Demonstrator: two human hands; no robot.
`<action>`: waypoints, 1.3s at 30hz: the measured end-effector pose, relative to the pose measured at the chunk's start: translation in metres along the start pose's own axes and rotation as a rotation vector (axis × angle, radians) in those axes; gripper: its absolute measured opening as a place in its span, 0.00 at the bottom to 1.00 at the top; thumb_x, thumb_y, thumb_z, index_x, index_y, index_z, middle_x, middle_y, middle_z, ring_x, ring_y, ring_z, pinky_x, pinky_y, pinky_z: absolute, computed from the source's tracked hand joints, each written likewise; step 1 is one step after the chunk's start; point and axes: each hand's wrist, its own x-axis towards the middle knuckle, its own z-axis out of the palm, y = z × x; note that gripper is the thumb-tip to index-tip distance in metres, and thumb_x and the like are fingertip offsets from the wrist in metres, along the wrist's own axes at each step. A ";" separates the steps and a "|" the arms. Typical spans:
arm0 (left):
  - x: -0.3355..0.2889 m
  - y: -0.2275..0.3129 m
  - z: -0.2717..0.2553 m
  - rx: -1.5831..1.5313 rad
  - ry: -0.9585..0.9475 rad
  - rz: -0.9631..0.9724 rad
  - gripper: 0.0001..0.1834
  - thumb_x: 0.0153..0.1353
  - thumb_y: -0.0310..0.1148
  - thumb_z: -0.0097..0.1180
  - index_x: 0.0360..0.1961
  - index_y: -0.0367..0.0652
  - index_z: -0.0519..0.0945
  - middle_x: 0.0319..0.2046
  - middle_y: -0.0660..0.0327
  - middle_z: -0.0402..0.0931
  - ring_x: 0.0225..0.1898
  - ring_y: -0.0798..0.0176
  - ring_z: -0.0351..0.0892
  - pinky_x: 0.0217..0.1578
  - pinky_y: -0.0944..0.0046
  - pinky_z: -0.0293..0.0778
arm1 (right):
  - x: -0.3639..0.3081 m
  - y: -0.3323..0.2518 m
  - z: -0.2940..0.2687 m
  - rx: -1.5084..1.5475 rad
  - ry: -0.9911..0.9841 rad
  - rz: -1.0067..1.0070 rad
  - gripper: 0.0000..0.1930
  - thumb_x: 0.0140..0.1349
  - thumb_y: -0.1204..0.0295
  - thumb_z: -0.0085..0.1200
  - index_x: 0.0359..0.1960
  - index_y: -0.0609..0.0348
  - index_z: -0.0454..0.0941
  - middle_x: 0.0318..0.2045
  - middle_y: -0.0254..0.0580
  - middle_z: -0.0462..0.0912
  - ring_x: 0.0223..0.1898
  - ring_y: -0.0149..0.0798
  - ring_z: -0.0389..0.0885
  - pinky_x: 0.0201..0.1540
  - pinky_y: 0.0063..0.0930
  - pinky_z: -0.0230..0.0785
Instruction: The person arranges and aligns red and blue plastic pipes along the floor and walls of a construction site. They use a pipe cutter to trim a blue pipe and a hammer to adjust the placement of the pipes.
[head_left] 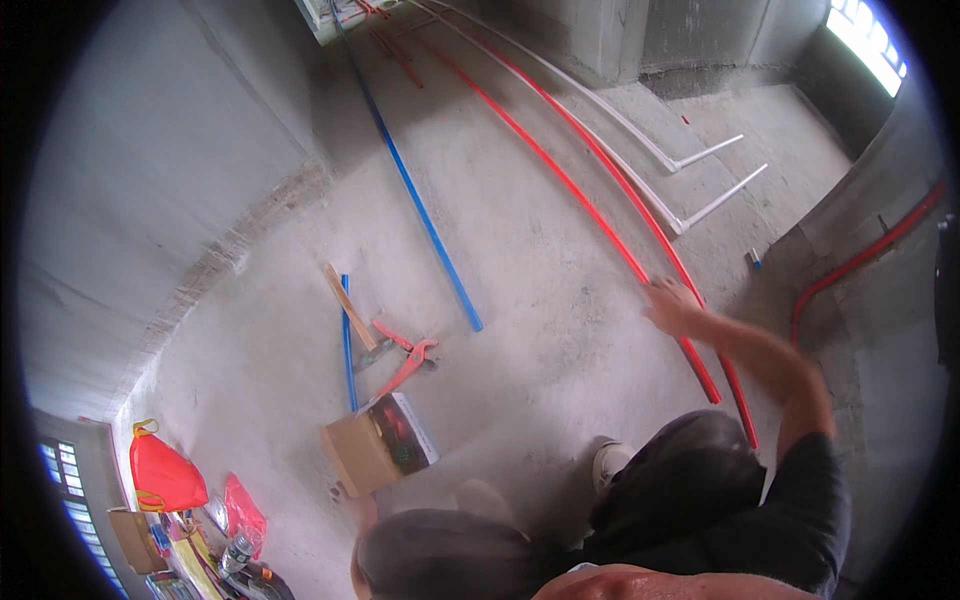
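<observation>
Overlapping smooth red pipes [700,371] on rough concrete [530,385], the right hand [676,308], like the left hand [367,510], blurs, both grips unclear.

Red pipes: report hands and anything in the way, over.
Right hand over the red pipes, blurred, contact unclear. Left hand by the cardboard box, mostly hidden. Red pipe cutter beyond the box, clear of the red pipes.

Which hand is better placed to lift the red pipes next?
Right, I'd judge: the right hand is at the red pipes; the left hand, barely visible, is by the cardboard box.
</observation>
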 end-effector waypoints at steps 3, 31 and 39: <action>-0.006 -0.013 -0.022 -0.269 0.111 -0.172 0.20 0.58 0.40 0.56 0.44 0.34 0.79 0.48 0.44 0.74 0.56 0.36 0.69 0.57 0.39 0.65 | -0.026 0.021 0.065 0.175 0.176 0.329 0.30 0.64 0.62 0.60 0.64 0.62 0.68 0.60 0.54 0.71 0.62 0.55 0.71 0.63 0.46 0.68; -0.005 -0.025 -0.063 -0.138 0.423 -0.041 0.07 0.60 0.25 0.48 0.34 0.29 0.72 0.40 0.35 0.73 0.50 0.32 0.71 0.49 0.37 0.67 | -0.165 -0.008 0.145 0.911 0.461 0.288 0.13 0.70 0.65 0.52 0.44 0.63 0.79 0.27 0.59 0.79 0.31 0.61 0.80 0.34 0.46 0.70; -0.004 -0.008 -0.054 -0.045 0.364 -0.016 0.06 0.59 0.25 0.49 0.32 0.31 0.74 0.39 0.38 0.75 0.53 0.33 0.71 0.53 0.38 0.67 | -0.195 -0.005 0.172 0.730 0.622 0.304 0.13 0.67 0.66 0.56 0.46 0.62 0.81 0.28 0.57 0.81 0.31 0.60 0.82 0.34 0.46 0.73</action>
